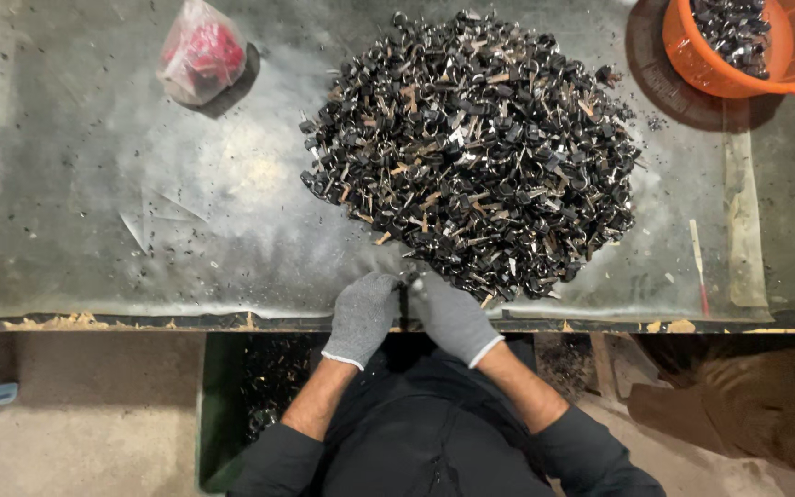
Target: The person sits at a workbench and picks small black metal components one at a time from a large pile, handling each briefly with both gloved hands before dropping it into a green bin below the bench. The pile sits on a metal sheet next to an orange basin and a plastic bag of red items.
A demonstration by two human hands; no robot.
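I see both gloved hands, left hand [363, 316] and right hand [451, 316], closed together on one small dark part [404, 296], apparently upright between them, just below the heap of black parts [473, 152], equally near both.

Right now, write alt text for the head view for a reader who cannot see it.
Two grey-gloved hands, left hand and right hand, meet at the near edge of a worn grey worktable, pinching a small dark part between them. Behind lies a large heap of small black parts, with an orange bucket of the same and a clear bag of red contents.
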